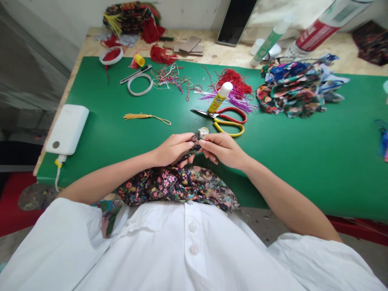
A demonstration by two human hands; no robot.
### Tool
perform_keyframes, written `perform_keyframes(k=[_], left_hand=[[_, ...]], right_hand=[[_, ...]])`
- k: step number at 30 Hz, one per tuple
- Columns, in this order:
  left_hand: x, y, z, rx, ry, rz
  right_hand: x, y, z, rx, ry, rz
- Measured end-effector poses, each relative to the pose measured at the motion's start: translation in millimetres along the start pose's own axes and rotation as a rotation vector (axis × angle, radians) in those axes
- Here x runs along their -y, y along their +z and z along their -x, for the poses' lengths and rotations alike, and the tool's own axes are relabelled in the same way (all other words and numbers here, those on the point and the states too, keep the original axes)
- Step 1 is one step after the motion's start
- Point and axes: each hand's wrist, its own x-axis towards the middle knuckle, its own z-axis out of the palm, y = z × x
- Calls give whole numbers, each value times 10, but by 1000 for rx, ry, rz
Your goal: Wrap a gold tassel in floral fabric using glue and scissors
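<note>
Black floral fabric lies bunched at the table's front edge, and a gathered part of it rises between my hands. My left hand is closed on this gathered part from the left, thumb on top. From the right, my right hand pinches the same cloth, its thumb and fingers meeting the left fingertips. A small whitish round piece shows at the cloth's far end; what it is I cannot tell. Just beyond my hands lie scissors with one red and one yellow handle, and a yellow glue stick with a white cap.
A gold tassel lies left of the scissors on the green mat. Further back are tape rolls, a utility knife, red threads and piled floral fabric. A white power bank sits at the left edge.
</note>
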Motion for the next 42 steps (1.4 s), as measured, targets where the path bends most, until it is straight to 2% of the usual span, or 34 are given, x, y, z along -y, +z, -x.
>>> perform_keyframes(k=[7,13,17,20,23,27,30,33,37,42], left_hand=[[-43,45,5,-54,13,-111],[-68,39,12,-37,38,-156],[-65,33,24,-38,34,-136],[-83,31,21,-90,10,-63],[-110,10,-7,-205,30,53],[-122,-41,-57,-307,79,116],[-104,-61,-74,-332,75,107],[-88,-59,-76,-355,49,101],[-87,-59,-80,-398,15,64],[-60,-64,-102,-402,-15,-50]], right_hand=[[-6,14,-18,25,62,-99],[13,31,8,28,65,-94],[19,27,12,19,44,-53],[35,-14,13,-26,2,-12],[63,-93,19,-155,-102,147],[73,-211,26,-309,-238,562],[18,-267,8,-338,-300,902],[-77,-283,-29,-325,-299,1147],[-192,-269,-89,-317,-310,1256],[-223,-241,-123,-357,-351,1178]])
